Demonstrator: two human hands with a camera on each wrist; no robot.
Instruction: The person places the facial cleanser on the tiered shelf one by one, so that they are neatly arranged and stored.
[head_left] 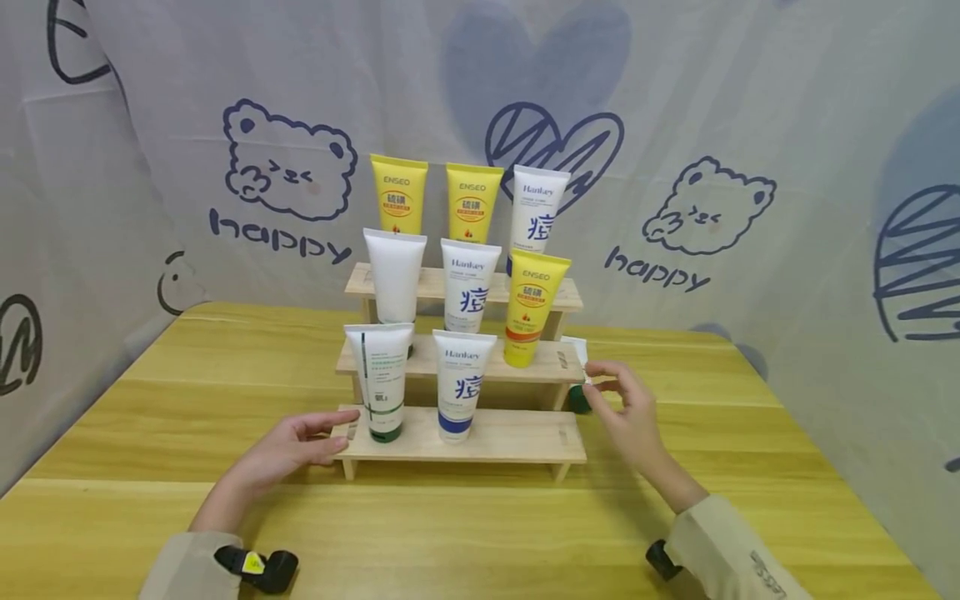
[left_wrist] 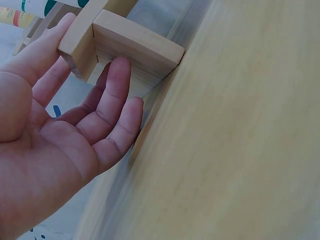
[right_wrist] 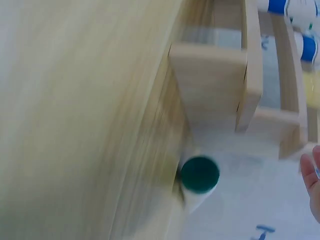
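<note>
A three-step wooden display rack (head_left: 510,433) holds several squeeze tubes. My left hand (head_left: 300,442) grips the left end of the lowest step; in the left wrist view its thumb lies over the board (left_wrist: 85,37) and the other fingers curve beneath. At the right end of the middle step is my right hand (head_left: 626,412), thumb and forefinger bent towards each other, fingertips right at the board's edge. On the bottom step stand a white tube with a green cap (head_left: 384,383) and a white-and-blue tube (head_left: 459,392).
A green-capped tube (right_wrist: 200,174) lies on the table beside the rack's right side. The middle step bears a plain white tube (head_left: 395,275) and a yellow tube (head_left: 532,308), among others. Behind hangs a patterned cloth (head_left: 420,83) at the table's far edge.
</note>
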